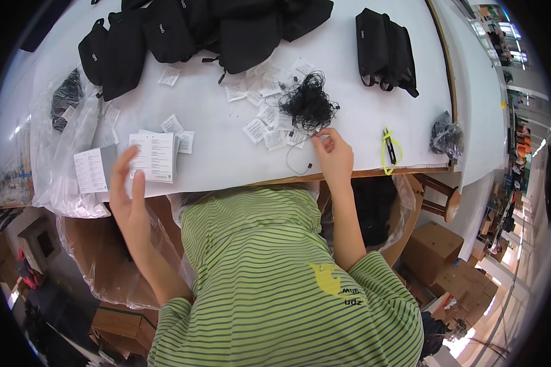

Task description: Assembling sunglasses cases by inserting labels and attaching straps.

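My right hand (335, 154) is closed in a pinch on a thin black string (289, 160), which curves down in a loop toward the table's front edge. Just beyond it lies a tangled heap of black strings (311, 104). Small white printed tags (255, 129) are scattered beside and partly under the heap. My left hand (130, 199) is raised with fingers apart and holds nothing. Behind its fingertips is a stack of white printed leaflets (156, 158), and another stack of leaflets (90, 172) sits to its left.
Black fabric pouches (165, 30) are piled along the far side, with more black pouches (382, 52) at far right. Yellow-handled snips (390, 148) lie near the right front edge beside a plastic-wrapped black bundle (446, 136). Clear plastic bags (70, 159) cover the table's left end.
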Demonstrator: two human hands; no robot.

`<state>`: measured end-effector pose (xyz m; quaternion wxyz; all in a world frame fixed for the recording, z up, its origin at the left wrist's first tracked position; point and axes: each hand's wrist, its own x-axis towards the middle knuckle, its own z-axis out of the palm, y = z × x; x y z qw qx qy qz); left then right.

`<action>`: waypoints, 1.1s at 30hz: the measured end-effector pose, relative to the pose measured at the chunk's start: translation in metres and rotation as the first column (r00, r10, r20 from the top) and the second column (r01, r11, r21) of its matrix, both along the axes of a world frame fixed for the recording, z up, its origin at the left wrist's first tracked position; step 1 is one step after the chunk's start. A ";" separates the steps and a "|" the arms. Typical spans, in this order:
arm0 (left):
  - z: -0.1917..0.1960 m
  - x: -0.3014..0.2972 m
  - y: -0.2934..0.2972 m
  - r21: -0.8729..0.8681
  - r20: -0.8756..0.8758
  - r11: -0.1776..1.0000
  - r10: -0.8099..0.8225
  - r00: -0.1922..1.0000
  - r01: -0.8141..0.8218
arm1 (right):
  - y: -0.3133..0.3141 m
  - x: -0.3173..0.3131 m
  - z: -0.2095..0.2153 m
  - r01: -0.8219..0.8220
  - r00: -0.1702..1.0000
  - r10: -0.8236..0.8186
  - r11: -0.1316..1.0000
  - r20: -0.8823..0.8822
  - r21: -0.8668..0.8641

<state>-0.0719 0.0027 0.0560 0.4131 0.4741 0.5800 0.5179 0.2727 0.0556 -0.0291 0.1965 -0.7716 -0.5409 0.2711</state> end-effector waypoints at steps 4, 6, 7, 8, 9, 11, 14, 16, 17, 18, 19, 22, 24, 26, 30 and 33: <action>-0.072 -0.041 -0.006 0.037 -0.719 0.940 0.261 0.644 -0.339 | -0.001 0.005 0.000 -0.137 0.990 0.139 0.981 -0.003 0.136; -0.081 -0.042 -0.012 -0.043 -0.680 0.921 0.256 0.687 -0.387 | -0.004 0.001 0.019 -0.070 0.940 0.139 0.972 -0.311 0.223; -0.080 -0.039 -0.012 -0.058 -0.766 0.932 0.189 0.614 -0.358 | -0.006 0.000 0.026 -0.069 0.940 0.138 0.972 -0.313 0.224; -0.080 -0.037 -0.011 -0.076 -0.841 0.941 0.118 0.529 -0.331 | -0.008 -0.001 0.032 -0.015 0.854 0.141 0.969 -0.501 0.246; -0.082 -0.036 -0.013 -0.075 -0.842 0.941 0.117 0.526 -0.330 | -0.009 -0.002 0.039 0.041 0.730 0.147 0.965 -0.668 0.257; -0.089 -0.038 -0.016 -0.156 -0.752 0.931 0.105 0.651 -0.331 | -0.010 -0.006 0.056 0.059 0.628 0.146 0.971 -0.764 0.234; -0.090 -0.035 -0.015 -0.072 -0.795 0.944 0.140 0.590 -0.321 | -0.007 -0.010 0.060 0.097 0.472 0.124 0.977 -0.873 0.191; -0.084 -0.031 -0.012 -0.047 -0.824 0.946 0.145 0.549 -0.320 | -0.002 -0.011 0.060 0.151 0.411 0.063 0.979 -0.910 0.136; -0.080 -0.027 -0.010 -0.021 -0.845 0.949 0.151 0.512 -0.315 | -0.001 -0.012 0.061 0.145 0.402 0.064 0.981 -0.913 0.132; -0.077 -0.022 -0.008 0.025 -0.862 0.944 0.187 0.471 -0.330 | 0.000 -0.014 0.064 0.146 0.383 0.058 0.982 -0.922 0.122; -0.075 -0.021 -0.006 0.026 -0.866 0.941 0.190 0.462 -0.336 | 0.000 -0.016 0.065 0.147 0.364 0.053 0.983 -0.930 0.113; -0.063 -0.015 0.001 0.055 -0.893 0.936 0.202 0.402 -0.347 | 0.000 -0.019 0.066 0.082 0.378 0.082 0.989 -0.922 0.121; -0.046 -0.018 0.005 -0.073 -0.877 0.950 0.083 0.472 -0.303 | -0.001 -0.022 0.067 0.061 0.379 0.095 0.990 -0.920 0.128; -0.033 -0.017 0.007 -0.200 -0.840 0.950 -0.040 0.542 -0.240 | -0.002 -0.024 0.068 0.048 0.389 0.106 0.990 -0.915 0.135; -0.009 0.014 0.002 -0.326 -0.222 0.934 0.072 0.972 -0.144 | -0.006 -0.028 0.069 0.052 0.378 0.142 0.983 -0.915 0.174; -0.014 0.040 -0.004 -0.283 0.027 0.957 0.075 0.997 -0.064 | -0.009 -0.035 0.073 0.063 0.371 0.137 0.983 -0.919 0.172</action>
